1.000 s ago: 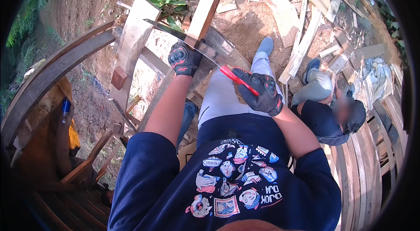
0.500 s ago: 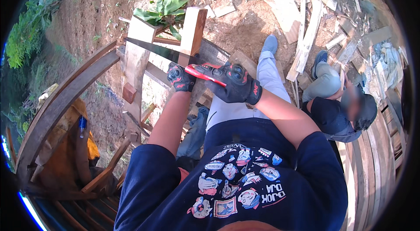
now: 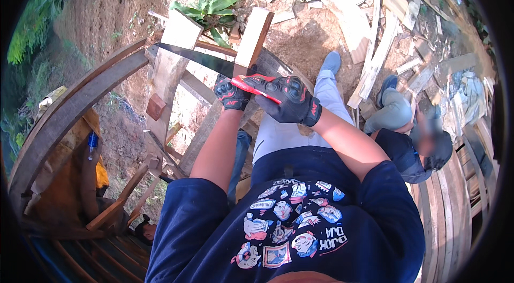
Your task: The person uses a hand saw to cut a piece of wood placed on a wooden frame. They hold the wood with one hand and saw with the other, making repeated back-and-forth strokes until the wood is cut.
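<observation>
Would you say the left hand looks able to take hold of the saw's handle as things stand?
Probably not: the left hand is close to the handle, but the right hand is gripping it.

Left gloved hand (image 3: 231, 95): fingers hidden behind red saw handle (image 3: 245, 87) and right gloved hand (image 3: 292, 100); hold on wood post (image 3: 253, 36) unreadable. Handle partly covered by right fingers. Saw blade (image 3: 199, 61) points toward 10 o'clock, teeth too fine to tell. Co-worker (image 3: 402, 152), 3 o'clock: face blurred. Dark-capped person (image 3: 142, 230), between 7 and 8: mostly hidden. Foliage (image 3: 35, 31), 10 o'clock: smeared, rim-cut. Shirt (image 3: 369, 229) cut off at 6.
</observation>
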### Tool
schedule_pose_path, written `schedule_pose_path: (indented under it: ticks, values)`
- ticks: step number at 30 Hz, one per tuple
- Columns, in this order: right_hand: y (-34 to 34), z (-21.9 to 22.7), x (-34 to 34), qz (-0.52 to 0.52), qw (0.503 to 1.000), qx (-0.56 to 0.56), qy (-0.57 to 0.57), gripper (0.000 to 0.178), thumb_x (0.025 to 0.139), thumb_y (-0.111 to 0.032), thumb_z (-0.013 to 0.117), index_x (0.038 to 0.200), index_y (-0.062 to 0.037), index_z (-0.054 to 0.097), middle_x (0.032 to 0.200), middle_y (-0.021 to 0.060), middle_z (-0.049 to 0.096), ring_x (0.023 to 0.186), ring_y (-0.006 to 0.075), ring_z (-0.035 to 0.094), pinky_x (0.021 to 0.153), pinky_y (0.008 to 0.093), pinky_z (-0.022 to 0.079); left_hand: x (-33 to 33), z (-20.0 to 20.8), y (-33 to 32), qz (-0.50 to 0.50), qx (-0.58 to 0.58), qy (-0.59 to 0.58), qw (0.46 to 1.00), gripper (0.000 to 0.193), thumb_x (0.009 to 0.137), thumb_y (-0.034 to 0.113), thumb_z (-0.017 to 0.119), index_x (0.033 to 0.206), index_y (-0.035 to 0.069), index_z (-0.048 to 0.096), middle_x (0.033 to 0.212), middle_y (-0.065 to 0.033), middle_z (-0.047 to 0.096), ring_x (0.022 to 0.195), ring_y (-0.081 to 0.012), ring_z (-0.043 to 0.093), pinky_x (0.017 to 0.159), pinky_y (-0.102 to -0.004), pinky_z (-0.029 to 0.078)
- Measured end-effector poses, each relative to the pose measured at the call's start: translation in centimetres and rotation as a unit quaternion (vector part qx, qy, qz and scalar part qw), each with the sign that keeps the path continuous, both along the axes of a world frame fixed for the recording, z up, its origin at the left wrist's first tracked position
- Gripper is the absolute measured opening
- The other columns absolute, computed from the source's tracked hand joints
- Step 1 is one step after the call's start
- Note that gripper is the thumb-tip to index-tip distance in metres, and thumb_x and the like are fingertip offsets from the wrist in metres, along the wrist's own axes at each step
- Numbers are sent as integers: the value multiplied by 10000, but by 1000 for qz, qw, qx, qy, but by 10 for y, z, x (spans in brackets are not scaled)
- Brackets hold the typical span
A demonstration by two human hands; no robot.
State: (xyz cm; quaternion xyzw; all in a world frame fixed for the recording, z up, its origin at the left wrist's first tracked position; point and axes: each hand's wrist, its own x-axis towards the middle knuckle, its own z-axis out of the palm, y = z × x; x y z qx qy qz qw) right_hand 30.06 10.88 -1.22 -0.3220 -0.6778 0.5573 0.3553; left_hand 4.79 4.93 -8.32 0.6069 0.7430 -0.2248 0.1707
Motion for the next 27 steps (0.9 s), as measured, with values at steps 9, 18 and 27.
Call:
schedule_pose_path:
  ticks: [9,18,27]
  values:
    - [-23,-19,48,16,996,28,-87,547,1008,-179,705,1552,-165,654,1412,139,748,1062,348,778,910,445,622,32,35,33,73,55,-41,995,428,839,526,846,1098,186,875,1039,-142,830,979,-373,786,827,-499,625]
    - [-42,-24,70,-6,994,80,-80,545,957,-154,769,1491,-93,679,1258,128,789,1002,333,780,862,430,614,21,16,23,107,31,-24,993,426,850,539,844,1081,183,876,1007,-130,834,967,-376,790,843,-495,624]
    - [-16,-26,36,5,998,6,-61,557,974,-211,739,1519,-116,674,1121,155,793,902,341,762,805,460,611,13,4,17,24,60,-43,997,390,872,506,835,1064,169,874,1002,-129,833,928,-387,787,821,-497,615]
